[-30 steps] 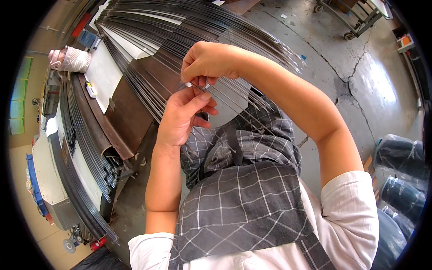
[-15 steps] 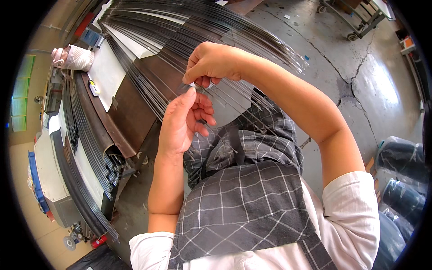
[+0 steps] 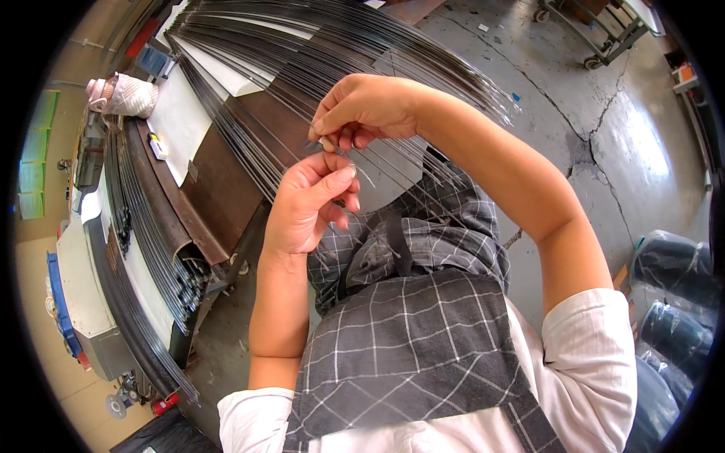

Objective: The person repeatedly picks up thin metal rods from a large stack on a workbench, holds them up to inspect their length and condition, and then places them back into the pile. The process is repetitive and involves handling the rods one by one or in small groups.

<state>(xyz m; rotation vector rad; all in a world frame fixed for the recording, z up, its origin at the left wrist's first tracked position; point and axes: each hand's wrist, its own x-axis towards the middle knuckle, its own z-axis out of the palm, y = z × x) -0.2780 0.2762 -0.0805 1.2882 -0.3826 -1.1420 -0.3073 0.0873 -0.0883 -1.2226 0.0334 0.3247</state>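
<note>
Long thin dark rods fan out from the table on the far left toward my lap, some running beneath my hands. My right hand is bent over them, thumb and fingertips pinched together. A small dark sliver shows by its fingertips; what exactly they grip is too small to tell. Just below, my left hand presses its thumb to its forefinger, with the other fingers curled. From that pinch a fine pale strand curves out. The two sets of fingertips almost touch.
Bundled rods lie along a brown-edged bench at left. Beyond them stand a pink-lidded jug and a yellow-and-white small item. A wheeled cart is at far right; plastic-wrapped dark rolls sit at lower right.
My left thumb has bent over and closed against the forefinger, and the fine strand now shows there. My right fingers have shifted slightly; the rods stay about where they were.
</note>
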